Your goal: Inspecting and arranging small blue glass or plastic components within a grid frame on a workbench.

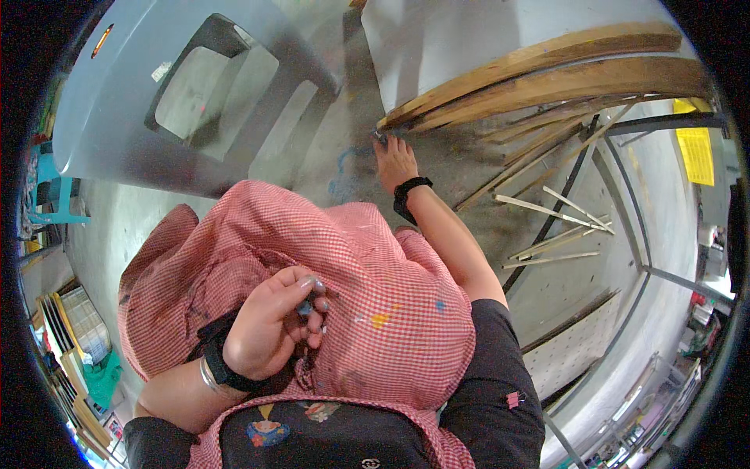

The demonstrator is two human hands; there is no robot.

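Observation:
My left hand (269, 324) is curled in front of my red checked apron (391, 305), with its fingers closed on a small blue-grey object (305, 307). It wears a black wristband and a thin bangle. My right hand (394, 160), with a black band (410, 193) on the wrist, reaches far out to the grey floor. Its fingertips rest at the near ends of two long curved wooden planks (547, 78), touching a small dark thing (380, 137). Whether the fingers pinch that thing is too small to tell.
A large grey panel with two openings (133, 117) lies at the upper left. Thin wooden slats (558, 207) lie scattered on the floor to the right, beside a dark metal frame (625, 227). A yellow sheet (695, 152) is at the far right, and shelves with stacked things (74, 336) at the lower left.

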